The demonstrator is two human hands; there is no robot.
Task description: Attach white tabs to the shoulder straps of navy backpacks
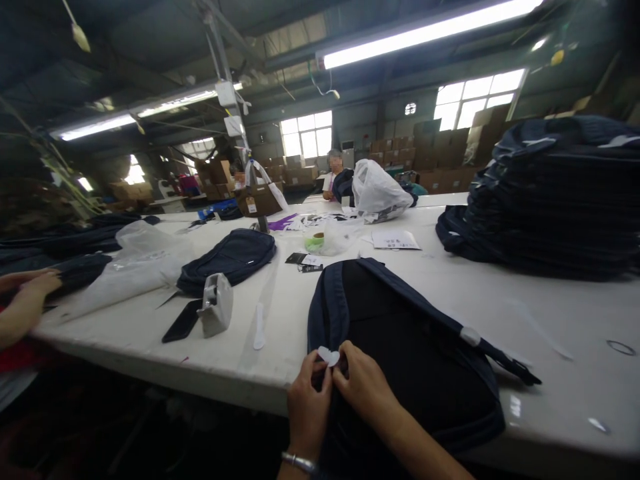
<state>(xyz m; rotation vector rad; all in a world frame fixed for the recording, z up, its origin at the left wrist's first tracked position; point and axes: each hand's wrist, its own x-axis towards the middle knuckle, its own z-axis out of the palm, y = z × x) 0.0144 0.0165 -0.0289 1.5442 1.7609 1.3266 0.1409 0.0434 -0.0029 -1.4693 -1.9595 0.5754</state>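
Observation:
A dark navy backpack [405, 333] lies on the white table in front of me, its straps facing up. Over its near left edge, my left hand [309, 393] and my right hand [364, 381] meet with fingertips pinched. Between them is a small white strip [329, 356], bent and sticking up from the fingers; its lower part is hidden. Around the right-hand shoulder strap [425, 300] sits another white piece [470, 335]. A loose white strip [259, 327] with rounded ends rests on the table left of the backpack.
A tall stack of dark backpacks [555, 200] stands at right. Leftward are another backpack [227, 260], a black phone [183, 321] and a grey-white box [217, 305]. Tags [304, 261], tape [315, 241] and a plastic bag [380, 190] lie beyond. A co-worker's arms [25, 303] reach in at left.

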